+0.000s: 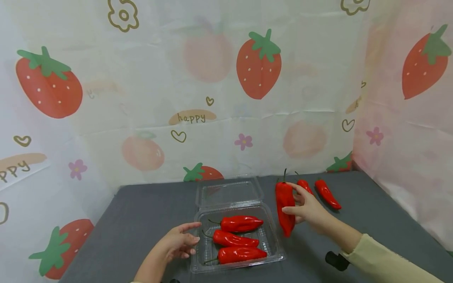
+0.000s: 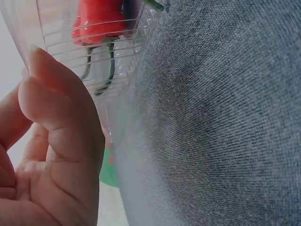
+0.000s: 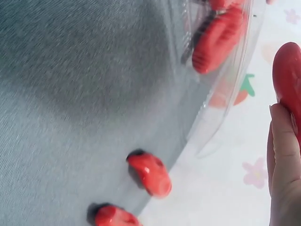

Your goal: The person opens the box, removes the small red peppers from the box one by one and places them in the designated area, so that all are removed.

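My right hand (image 1: 307, 206) holds a long red chili pepper (image 1: 284, 206) between thumb and fingers, above the table just right of a clear plastic container (image 1: 279, 251). The pepper hangs nearly upright, its green stem at the top. In the right wrist view the held pepper (image 3: 289, 75) shows at the right edge. The container stands with its lid (image 1: 230, 193) folded back. Inside lie three red peppers (image 1: 242, 224) side by side, stems to the left. My left hand (image 1: 177, 241) is at the container's left rim, fingers loosely extended and fingertips close by the wall (image 2: 51, 28).
Two more red peppers lie on the grey table at the back right, one (image 1: 327, 194) in full view and one (image 1: 305, 186) partly behind my right hand. A strawberry-printed cloth (image 1: 219, 149) hangs behind the table. A black object (image 1: 336, 260) sits by the right sleeve.
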`<move>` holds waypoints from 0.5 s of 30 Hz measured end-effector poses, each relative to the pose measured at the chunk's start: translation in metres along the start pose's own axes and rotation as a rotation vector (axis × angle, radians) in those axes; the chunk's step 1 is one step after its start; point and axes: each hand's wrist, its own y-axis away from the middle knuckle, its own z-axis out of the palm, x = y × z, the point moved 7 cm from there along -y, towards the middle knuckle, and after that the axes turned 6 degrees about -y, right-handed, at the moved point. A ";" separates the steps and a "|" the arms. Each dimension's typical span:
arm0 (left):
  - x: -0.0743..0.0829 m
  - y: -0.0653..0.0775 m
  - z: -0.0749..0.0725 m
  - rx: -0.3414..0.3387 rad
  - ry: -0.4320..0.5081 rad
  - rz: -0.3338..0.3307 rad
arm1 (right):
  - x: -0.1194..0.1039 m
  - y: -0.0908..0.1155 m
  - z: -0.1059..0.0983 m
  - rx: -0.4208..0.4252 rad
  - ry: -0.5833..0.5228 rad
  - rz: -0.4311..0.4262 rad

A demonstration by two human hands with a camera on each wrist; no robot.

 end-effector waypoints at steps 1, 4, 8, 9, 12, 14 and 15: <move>0.000 0.000 0.000 -0.001 0.000 -0.001 | 0.000 0.001 -0.003 0.004 -0.001 0.000; 0.000 0.000 0.000 -0.006 -0.002 -0.003 | -0.001 0.003 -0.010 0.009 -0.012 0.004; 0.000 -0.001 0.000 -0.017 -0.003 0.006 | -0.003 0.005 -0.019 0.023 -0.008 0.009; 0.001 -0.001 -0.001 -0.020 -0.003 0.009 | -0.004 0.006 -0.021 0.027 -0.003 0.010; 0.001 -0.001 -0.001 -0.026 -0.003 0.018 | -0.006 0.007 -0.029 0.045 0.015 0.011; 0.001 -0.002 -0.001 -0.029 -0.003 0.021 | -0.008 0.009 -0.034 0.055 0.015 0.014; 0.001 -0.002 -0.001 -0.031 -0.003 0.021 | -0.008 0.009 -0.036 0.056 0.017 0.012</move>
